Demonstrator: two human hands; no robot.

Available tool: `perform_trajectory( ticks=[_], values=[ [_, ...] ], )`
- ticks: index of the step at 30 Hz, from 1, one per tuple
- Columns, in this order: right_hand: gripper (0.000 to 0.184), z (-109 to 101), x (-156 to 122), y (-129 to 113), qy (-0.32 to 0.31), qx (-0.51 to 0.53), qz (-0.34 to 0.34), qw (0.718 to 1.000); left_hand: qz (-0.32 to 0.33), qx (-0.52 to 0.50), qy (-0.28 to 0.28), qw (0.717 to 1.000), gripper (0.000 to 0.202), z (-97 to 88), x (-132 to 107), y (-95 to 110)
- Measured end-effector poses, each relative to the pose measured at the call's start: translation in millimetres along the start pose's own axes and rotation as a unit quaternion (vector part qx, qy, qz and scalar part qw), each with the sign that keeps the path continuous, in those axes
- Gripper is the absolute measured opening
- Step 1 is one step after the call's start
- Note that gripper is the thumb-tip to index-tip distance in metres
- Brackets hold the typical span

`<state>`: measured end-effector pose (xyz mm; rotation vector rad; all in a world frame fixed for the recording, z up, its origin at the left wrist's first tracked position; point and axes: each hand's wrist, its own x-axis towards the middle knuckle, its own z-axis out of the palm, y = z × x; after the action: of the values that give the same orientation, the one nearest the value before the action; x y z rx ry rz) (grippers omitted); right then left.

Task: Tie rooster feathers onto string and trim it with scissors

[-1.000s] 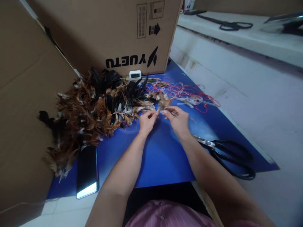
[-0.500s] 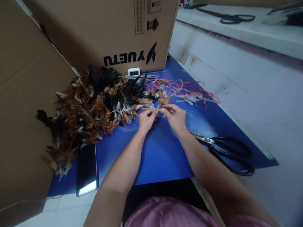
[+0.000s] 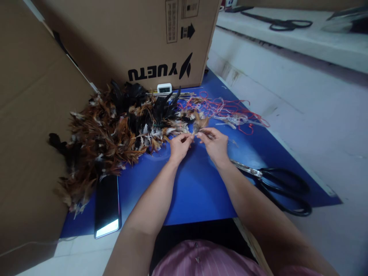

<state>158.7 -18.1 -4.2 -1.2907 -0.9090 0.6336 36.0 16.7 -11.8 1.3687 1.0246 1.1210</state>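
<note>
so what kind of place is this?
Probably a small craft workshop bench, handwork with feathers. Signs: a feather pile on a blue mat, large black scissors, tangled red string, and cardboard boxes around the workspace.

Both hands meet over a blue mat (image 3: pixel 195 191): the left hand (image 3: pixel 179 147) and the right hand (image 3: pixel 215 145) pinch a small brown feather tuft (image 3: pixel 199 125) between their fingertips. Just left of them lies a pile of brown, black and white feathers (image 3: pixel 115 134), reaching a phone (image 3: pixel 107 205) at the mat's near edge. Red and pale strings (image 3: pixel 230 113) tangle beyond the hands. Black-handled scissors (image 3: pixel 276 186) lie on the mat by the right forearm. A cardboard box (image 3: pixel 138 38) stands behind the pile, a small white device (image 3: pixel 164 88) at its foot. More scissors (image 3: pixel 281 23) rest on a far ledge.
</note>
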Motion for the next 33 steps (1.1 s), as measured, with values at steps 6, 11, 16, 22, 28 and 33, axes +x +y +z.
perform_trajectory(
  ticks=[6, 11, 16, 22, 28, 33],
  values=[
    [0.022, -0.4, 0.3, 0.5, -0.001, -0.003, 0.001, 1.000, 0.003, 0.003, -0.005, 1.000, 0.012, -0.4, 0.8, -1.7],
    [0.021, -0.8, 0.3, 2.5, -0.009, -0.024, -0.007, 1.000, -0.002, -0.012, -0.003, 1.000, 0.010, 0.3, 0.8, -1.8],
    [0.019, -1.0, -0.3, 3.2, -0.021, -0.048, -0.020, 0.998, -0.007, -0.012, -0.002, 1.000, 0.009, 0.3, 0.0, 0.6],
    [0.018, -1.8, -0.1, 5.7, -0.030, -0.043, -0.023, 0.998, -0.005, -0.001, 0.001, 1.000, 0.009, 0.7, -0.1, 2.0],
    [0.021, -2.4, 1.4, 11.6, -0.032, -0.056, -0.036, 0.997, 0.002, 0.007, 0.005, 1.000, 0.009, 0.4, 0.0, 1.0],
    [0.019, -2.5, 1.7, 12.2, -0.035, -0.070, -0.062, 0.995, 0.021, 0.010, -0.005, 1.000, 0.011, -1.3, 0.0, -1.2]
  ],
)
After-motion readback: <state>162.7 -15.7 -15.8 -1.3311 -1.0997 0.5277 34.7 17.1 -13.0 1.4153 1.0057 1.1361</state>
